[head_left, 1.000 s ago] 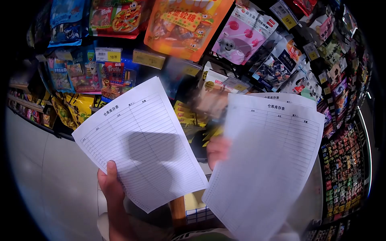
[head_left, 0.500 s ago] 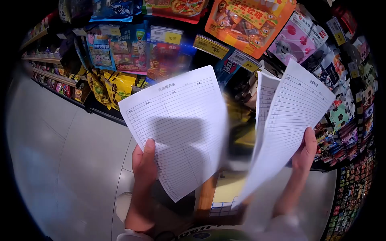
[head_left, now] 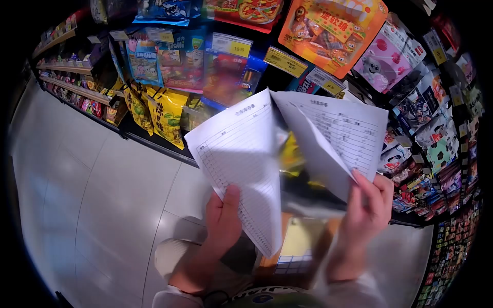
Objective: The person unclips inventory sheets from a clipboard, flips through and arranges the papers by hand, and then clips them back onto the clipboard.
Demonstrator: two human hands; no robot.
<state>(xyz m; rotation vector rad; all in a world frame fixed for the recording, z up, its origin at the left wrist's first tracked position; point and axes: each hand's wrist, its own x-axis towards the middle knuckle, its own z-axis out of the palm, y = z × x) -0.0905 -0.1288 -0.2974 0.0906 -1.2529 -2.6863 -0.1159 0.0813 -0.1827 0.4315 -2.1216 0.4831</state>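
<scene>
My left hand (head_left: pixel 224 218) is closed on the lower left edge of a printed form sheet (head_left: pixel 239 164), thumb on top. Its ruled table rows look blank, and a shadow lies across the paper, which bends toward me. My right hand (head_left: pixel 368 205) pinches the lower edge of other form sheets (head_left: pixel 349 131). One of these curls over, and the face behind it has marks like handwriting in its rows. The two sets of paper nearly meet at their top corners, and I cannot tell whether they are joined.
Shelves of bagged sweets stand ahead, with an orange candy bag (head_left: pixel 334 36), yellow bags (head_left: pixel 167 115) and price tags (head_left: pixel 285 61). More packets hang on the right. Below the papers is a wooden-edged board (head_left: pixel 267 264) with a yellow pad (head_left: pixel 300 238). Grey floor tiles (head_left: pixel 118 200) extend left.
The left sheet has moved right and bent more. The right-hand sheets have swung left and turned, exposing a marked page. My hands are closer together.
</scene>
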